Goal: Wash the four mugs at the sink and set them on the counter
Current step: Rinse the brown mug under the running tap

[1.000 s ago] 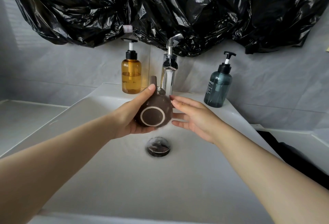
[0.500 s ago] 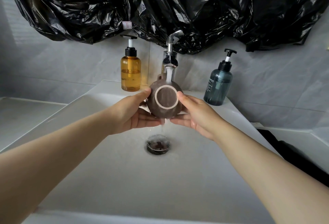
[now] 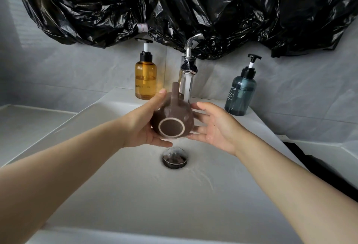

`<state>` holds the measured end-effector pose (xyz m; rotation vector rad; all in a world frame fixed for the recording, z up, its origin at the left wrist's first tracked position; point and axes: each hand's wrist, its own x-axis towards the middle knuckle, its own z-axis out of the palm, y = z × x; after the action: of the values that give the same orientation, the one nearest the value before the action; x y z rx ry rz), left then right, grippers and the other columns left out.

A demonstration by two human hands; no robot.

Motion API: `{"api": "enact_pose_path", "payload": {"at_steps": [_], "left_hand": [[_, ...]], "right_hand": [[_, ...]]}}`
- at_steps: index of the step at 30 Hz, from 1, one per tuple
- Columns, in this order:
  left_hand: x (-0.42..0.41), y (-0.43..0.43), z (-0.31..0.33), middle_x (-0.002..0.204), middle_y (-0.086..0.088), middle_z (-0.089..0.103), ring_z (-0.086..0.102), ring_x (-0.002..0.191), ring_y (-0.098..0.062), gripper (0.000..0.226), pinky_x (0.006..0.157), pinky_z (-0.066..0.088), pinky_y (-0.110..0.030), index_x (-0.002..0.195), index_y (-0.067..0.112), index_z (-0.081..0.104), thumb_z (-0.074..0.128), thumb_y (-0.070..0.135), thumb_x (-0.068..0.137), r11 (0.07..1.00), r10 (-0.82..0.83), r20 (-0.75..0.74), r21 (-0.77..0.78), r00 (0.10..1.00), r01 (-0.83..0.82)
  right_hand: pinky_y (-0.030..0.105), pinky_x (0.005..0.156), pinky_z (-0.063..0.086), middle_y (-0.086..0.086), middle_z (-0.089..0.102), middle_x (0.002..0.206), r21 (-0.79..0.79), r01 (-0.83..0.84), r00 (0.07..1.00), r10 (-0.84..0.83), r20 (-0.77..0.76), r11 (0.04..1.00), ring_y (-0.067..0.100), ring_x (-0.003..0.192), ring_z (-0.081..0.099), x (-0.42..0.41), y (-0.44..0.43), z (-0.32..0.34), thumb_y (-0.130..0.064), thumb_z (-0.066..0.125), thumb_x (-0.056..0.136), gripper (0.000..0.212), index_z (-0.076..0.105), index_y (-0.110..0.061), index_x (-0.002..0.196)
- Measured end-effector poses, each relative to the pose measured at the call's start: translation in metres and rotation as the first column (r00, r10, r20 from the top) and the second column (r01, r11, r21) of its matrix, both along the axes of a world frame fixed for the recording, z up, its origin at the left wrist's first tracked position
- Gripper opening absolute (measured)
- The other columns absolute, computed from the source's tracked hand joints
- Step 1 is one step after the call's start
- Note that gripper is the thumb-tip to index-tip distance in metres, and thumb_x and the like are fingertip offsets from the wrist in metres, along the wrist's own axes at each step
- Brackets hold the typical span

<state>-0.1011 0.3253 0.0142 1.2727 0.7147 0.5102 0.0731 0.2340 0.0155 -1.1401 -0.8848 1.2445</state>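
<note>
Head view: holds a brown mug (image 3: 172, 119) in the left grip (image 3: 143, 125), thumb on top beside the handle, fingers curled underneath. Spreads the right grip (image 3: 217, 127) open, fingers straight, at the mug's right side. Tips the mug on its side, pale-ringed base toward the camera, handle pointing up, over the sink (image 3: 116, 185) and above the drain (image 3: 175, 157). Shows water (image 3: 187, 86) running from the chrome tap (image 3: 187, 65) just behind the mug and wetting the basin around the drain. Shows an amber pump bottle (image 3: 145, 77) left of the tap and a teal pump bottle (image 3: 241, 92) right of it, both on the sink's back ledge. Shows black plastic sheeting (image 3: 174, 1) draped over the wall above, and the counter (image 3: 29, 119) left of the sink.
</note>
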Motion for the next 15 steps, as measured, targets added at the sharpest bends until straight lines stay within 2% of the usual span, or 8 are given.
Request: {"api": "enact_pose_path", "payload": {"at_steps": [3, 7, 10, 12, 13, 15], "left_hand": [[0.000, -0.003, 0.002, 0.117, -0.002, 0.073, 0.071, 0.107, -0.027, 0.080, 0.091, 0.055, -0.052, 0.125, 0.029, 0.064, 0.048, 0.082, 0.066, 0.993, -0.073, -0.058, 0.085, 0.996, 0.077], [0.003, -0.007, 0.002, 0.110, -0.002, 0.076, 0.074, 0.099, -0.023, 0.075, 0.088, 0.058, -0.046, 0.123, 0.025, 0.062, 0.074, 0.072, 0.065, 0.985, -0.034, -0.057, 0.167, 0.998, 0.043], [0.008, -0.013, -0.001, 0.104, 0.000, 0.076, 0.074, 0.094, -0.017, 0.066, 0.082, 0.061, -0.040, 0.111, 0.026, 0.065, 0.090, 0.053, 0.057, 0.925, 0.040, -0.007, 0.379, 0.999, -0.035], [0.010, -0.011, -0.005, 0.102, 0.007, 0.076, 0.073, 0.092, -0.008, 0.074, 0.075, 0.061, -0.030, 0.111, 0.028, 0.064, 0.093, 0.055, 0.049, 0.849, 0.108, -0.003, 0.521, 0.994, -0.091], [0.009, -0.009, -0.007, 0.104, 0.008, 0.074, 0.071, 0.094, -0.006, 0.077, 0.076, 0.061, -0.027, 0.115, 0.027, 0.062, 0.092, 0.057, 0.050, 0.828, 0.126, -0.013, 0.553, 0.992, -0.098], [0.006, -0.002, -0.010, 0.117, 0.002, 0.070, 0.070, 0.102, -0.011, 0.080, 0.083, 0.060, -0.033, 0.126, 0.023, 0.056, 0.087, 0.057, 0.061, 0.872, 0.077, 0.002, 0.485, 0.997, -0.068]], "right_hand": [[0.039, 0.081, 0.056, 0.006, 0.061, 0.114, 0.003, 0.031, 0.999, -0.031, -0.035, 1.000, 0.029, 0.096, 0.060, 0.002, -0.001, 0.001, -0.029, 0.041, 0.099, 0.025, 0.055, -0.012, 0.111], [0.039, 0.085, 0.049, 0.005, 0.063, 0.108, 0.039, 0.048, 0.998, -0.046, -0.053, 0.998, 0.024, 0.091, 0.057, -0.001, -0.001, 0.002, -0.029, 0.041, 0.099, 0.024, 0.054, -0.012, 0.110], [0.038, 0.091, 0.047, 0.005, 0.068, 0.114, 0.051, 0.064, 0.995, -0.060, -0.082, 0.997, 0.023, 0.096, 0.059, 0.001, -0.001, 0.004, -0.035, 0.044, 0.098, 0.034, 0.056, -0.013, 0.121], [0.036, 0.091, 0.049, 0.004, 0.070, 0.109, 0.053, 0.053, 0.996, -0.049, -0.069, 0.997, 0.019, 0.094, 0.062, 0.001, -0.002, 0.006, -0.036, 0.045, 0.098, 0.037, 0.058, -0.012, 0.123], [0.035, 0.092, 0.050, 0.003, 0.071, 0.107, 0.062, 0.043, 0.998, -0.039, -0.058, 0.997, 0.018, 0.093, 0.063, 0.000, -0.003, 0.007, -0.034, 0.046, 0.098, 0.032, 0.060, -0.013, 0.118], [0.037, 0.100, 0.047, 0.004, 0.070, 0.113, 0.091, 0.022, 0.999, -0.017, -0.048, 0.996, 0.018, 0.101, 0.062, 0.000, -0.004, 0.008, -0.027, 0.046, 0.099, 0.027, 0.062, -0.012, 0.115]]}}
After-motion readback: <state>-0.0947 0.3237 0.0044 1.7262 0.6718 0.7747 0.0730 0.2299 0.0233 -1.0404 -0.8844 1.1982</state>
